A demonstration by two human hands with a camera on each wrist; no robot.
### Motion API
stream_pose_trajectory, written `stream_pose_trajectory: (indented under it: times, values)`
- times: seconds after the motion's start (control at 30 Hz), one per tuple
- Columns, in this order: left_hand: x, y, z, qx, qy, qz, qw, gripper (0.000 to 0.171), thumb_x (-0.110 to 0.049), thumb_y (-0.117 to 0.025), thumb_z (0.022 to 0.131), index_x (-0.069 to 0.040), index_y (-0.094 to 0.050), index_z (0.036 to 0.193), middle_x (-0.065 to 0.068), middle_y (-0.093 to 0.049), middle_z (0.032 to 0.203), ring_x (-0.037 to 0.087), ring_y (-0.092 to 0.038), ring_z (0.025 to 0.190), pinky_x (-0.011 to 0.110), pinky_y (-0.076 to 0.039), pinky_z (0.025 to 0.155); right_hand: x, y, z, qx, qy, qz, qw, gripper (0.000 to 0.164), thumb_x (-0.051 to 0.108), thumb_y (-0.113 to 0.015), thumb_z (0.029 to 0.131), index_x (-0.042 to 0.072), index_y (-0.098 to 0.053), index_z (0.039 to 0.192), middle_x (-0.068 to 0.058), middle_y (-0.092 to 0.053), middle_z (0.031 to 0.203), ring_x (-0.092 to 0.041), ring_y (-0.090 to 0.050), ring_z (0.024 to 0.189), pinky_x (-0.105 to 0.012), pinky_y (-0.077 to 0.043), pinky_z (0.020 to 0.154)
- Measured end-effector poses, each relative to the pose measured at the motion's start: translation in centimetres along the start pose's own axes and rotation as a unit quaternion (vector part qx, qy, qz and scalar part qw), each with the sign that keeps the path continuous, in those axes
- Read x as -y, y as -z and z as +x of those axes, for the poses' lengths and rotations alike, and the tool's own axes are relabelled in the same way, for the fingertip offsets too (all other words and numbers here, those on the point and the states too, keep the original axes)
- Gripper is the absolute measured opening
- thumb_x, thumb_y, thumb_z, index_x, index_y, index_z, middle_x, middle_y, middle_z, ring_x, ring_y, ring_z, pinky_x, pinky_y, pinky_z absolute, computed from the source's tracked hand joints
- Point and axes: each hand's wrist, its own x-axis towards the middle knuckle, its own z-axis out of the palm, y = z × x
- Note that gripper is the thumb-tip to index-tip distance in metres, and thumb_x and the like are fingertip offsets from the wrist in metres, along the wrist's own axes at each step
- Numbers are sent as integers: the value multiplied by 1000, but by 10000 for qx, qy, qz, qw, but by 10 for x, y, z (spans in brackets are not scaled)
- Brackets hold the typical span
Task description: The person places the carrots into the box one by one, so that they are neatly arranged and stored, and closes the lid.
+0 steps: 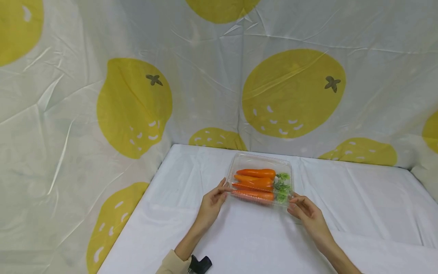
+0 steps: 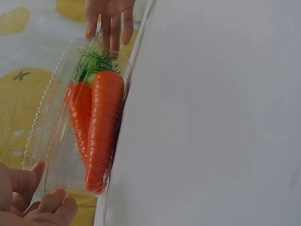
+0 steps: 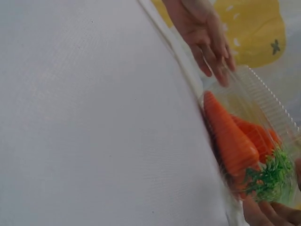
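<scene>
A clear plastic clamshell box (image 1: 261,159) with several orange carrots (image 1: 254,183) in it is between my hands, over the back middle of the table. Green leafy tops (image 1: 282,187) of the carrots point to the right. My left hand (image 1: 211,203) holds the box by its left side near the front corner, thumb and fingers at the rim. At the right front corner my right hand (image 1: 309,217) pinches the rim. In the left wrist view, the lid (image 2: 49,110) appears folded down over the carrots. Whether the box's underside touches the cloth cannot be told.
White cloth (image 1: 349,201) covers the table. Behind and to the left hangs a pale curtain (image 1: 205,76) printed with large yellow lemons, meeting the table's back edge just beyond the box. A black strap device (image 1: 200,264) sits at my left wrist by a beige sleeve.
</scene>
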Motion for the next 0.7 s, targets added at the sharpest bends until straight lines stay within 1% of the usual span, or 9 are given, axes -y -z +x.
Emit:
stream_pose_trajectory:
  times: [0.13,0.2,0.3,0.37,0.43,0.5,0.6,0.63,0.7]
  values:
    - [-2,3,3,-179,54,-150,9997,21,-2,-56,105,9,-68,119,20,-48,158,33,-47,148,21,-45,112,0,0,1,-115,-86,-332,9993,34,17,-62,105,-13,-57,120,-23,-42,158,17,-52,123,-19,-59,93]
    - [-3,4,4,-313,114,-249,9991,20,0,-60,102,11,-68,118,22,-54,152,34,-52,143,20,-49,109,1,0,0,-188,-106,-430,9988,33,18,-64,104,-11,-59,119,-14,-47,154,15,-53,122,-18,-59,91]
    - [-4,5,6,-519,149,-386,9978,21,2,-64,99,12,-67,117,24,-61,145,35,-58,138,19,-53,103,1,1,0,-302,-107,-477,9983,32,19,-66,103,-9,-62,119,0,-55,143,12,-57,116,-17,-60,87]
    - [-5,5,7,-674,172,-445,9966,22,3,-67,97,12,-68,117,24,-65,140,35,-61,135,19,-55,100,0,1,1,-364,-39,-420,9984,31,17,-67,102,-9,-62,120,7,-61,134,8,-62,110,-19,-61,84]
    - [-6,5,9,-767,211,-489,9956,23,4,-68,96,11,-69,118,24,-67,136,34,-63,132,20,-57,99,-1,1,3,-424,36,-392,9983,30,14,-67,102,-9,-62,121,11,-65,126,4,-65,104,-21,-62,81]
    - [-7,4,10,-842,267,-503,9948,24,4,-69,95,10,-70,118,23,-69,133,33,-66,128,20,-58,97,-2,1,4,-468,114,-395,9981,30,13,-68,101,-8,-61,122,13,-69,120,-1,-68,98,-23,-62,77]
    - [-7,4,12,-919,314,-479,9941,25,2,-71,94,8,-71,118,23,-71,129,31,-70,122,21,-59,95,-4,1,5,-513,197,-468,9974,31,12,-68,101,-6,-58,125,16,-69,116,-2,-68,94,-23,-62,74]
    - [-7,3,12,-938,320,-446,9941,25,2,-72,94,7,-72,118,22,-72,128,30,-71,120,20,-59,95,-4,2,5,-516,244,-483,9972,33,11,-68,101,-6,-57,127,15,-69,114,-2,-68,92,-24,-62,72]
    - [-7,3,14,-946,308,-383,9943,25,1,-73,93,8,-73,117,23,-72,127,28,-72,118,20,-59,94,-4,3,6,-478,324,-439,9974,38,8,-67,101,-5,-53,133,9,-69,113,-4,-68,91,-24,-62,71]
